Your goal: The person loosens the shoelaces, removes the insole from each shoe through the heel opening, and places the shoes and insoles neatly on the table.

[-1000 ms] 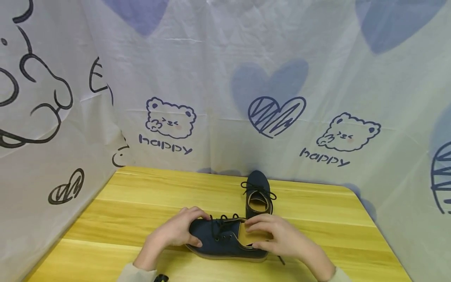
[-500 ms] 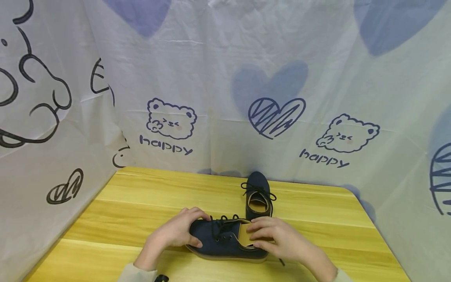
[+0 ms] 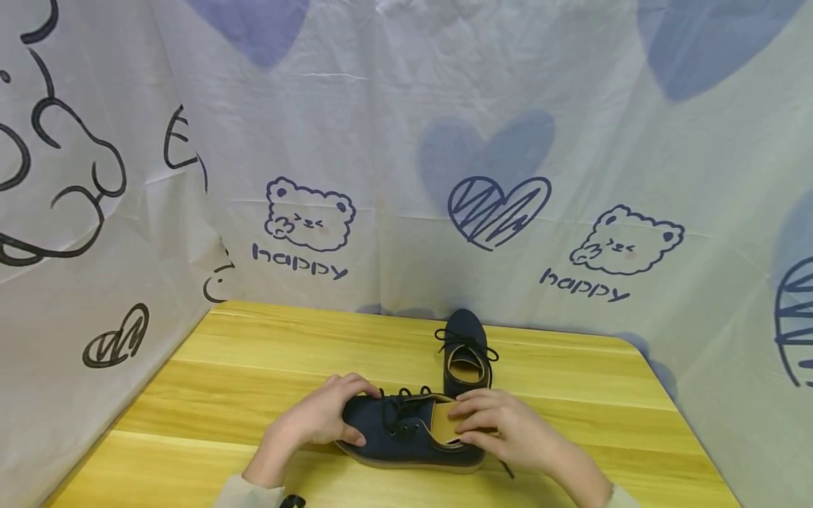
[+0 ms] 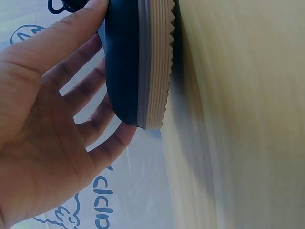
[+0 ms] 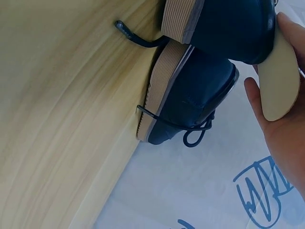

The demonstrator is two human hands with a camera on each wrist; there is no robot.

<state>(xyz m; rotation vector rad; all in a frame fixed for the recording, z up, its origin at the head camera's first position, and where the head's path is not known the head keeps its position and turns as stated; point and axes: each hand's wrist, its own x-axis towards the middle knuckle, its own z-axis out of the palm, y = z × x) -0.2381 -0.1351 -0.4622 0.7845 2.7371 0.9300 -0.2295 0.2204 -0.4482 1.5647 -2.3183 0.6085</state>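
A dark blue lace-up shoe (image 3: 406, 446) lies sideways on the table, toe to the left. My left hand (image 3: 320, 416) grips its toe, thumb on the near side and fingers on the far side; the left wrist view shows the ridged sole (image 4: 159, 62) beside that hand. My right hand (image 3: 508, 427) holds a tan insole (image 5: 280, 78) between thumb and fingers at the shoe's heel opening. The insole's rounded end sticks out past the heel in the right wrist view, while its front part is hidden inside the shoe.
A matching shoe (image 3: 465, 326) with tied laces stands just behind the heel, toe toward the back. A loose lace end (image 3: 507, 469) lies on the yellow wood-grain table (image 3: 267, 346). A white printed cloth (image 3: 394, 141) hangs behind and at the sides.
My right hand has shifted slightly right, toward the heel, with the insole. The left hand and both shoes stay nearly where they were.
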